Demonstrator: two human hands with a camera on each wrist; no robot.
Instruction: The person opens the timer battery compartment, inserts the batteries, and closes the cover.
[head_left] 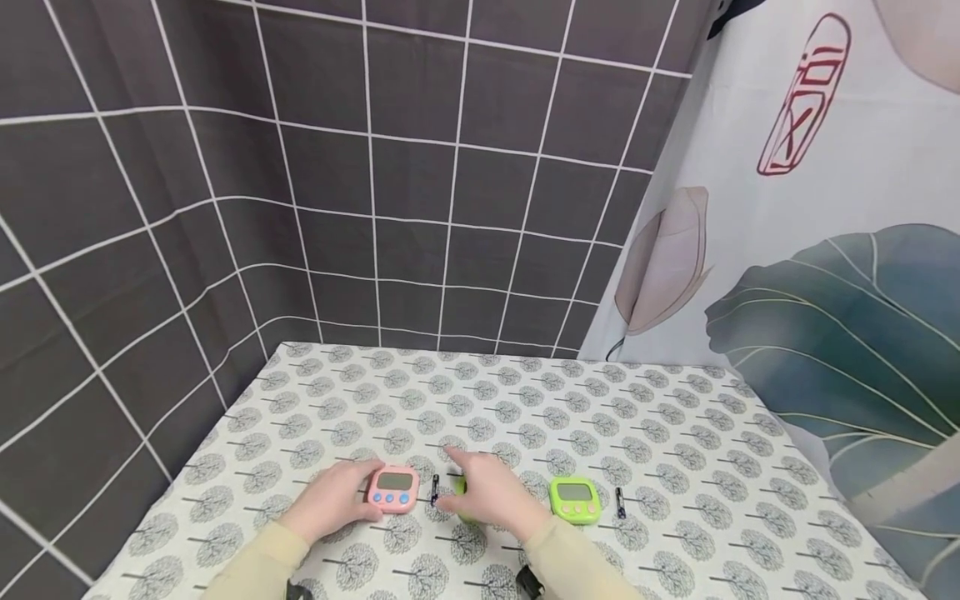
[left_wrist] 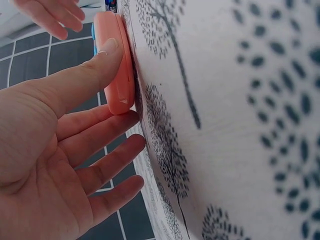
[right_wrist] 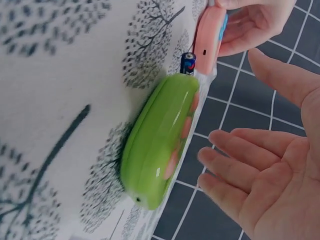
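Observation:
A pink digital timer [head_left: 393,489] with blue buttons lies on the patterned cloth. My left hand [head_left: 337,497] holds it at its left side, the thumb [left_wrist: 110,57] along one edge and the index finger by the opposite one. To the right, my right hand [head_left: 491,492] hovers with loosely spread fingers over a green timer [right_wrist: 157,145], apart from it. From the head view the hand hides most of that timer. Between the pink and green timers lies a small dark battery [head_left: 435,489], its end also visible in the right wrist view.
Farther right on the tree-print tablecloth [head_left: 675,533] lie a second green timer [head_left: 575,500] and another dark battery [head_left: 620,502]. A dark grid-patterned curtain [head_left: 412,175] hangs behind and to the left; a white leaf-print curtain [head_left: 750,208] hangs on the right.

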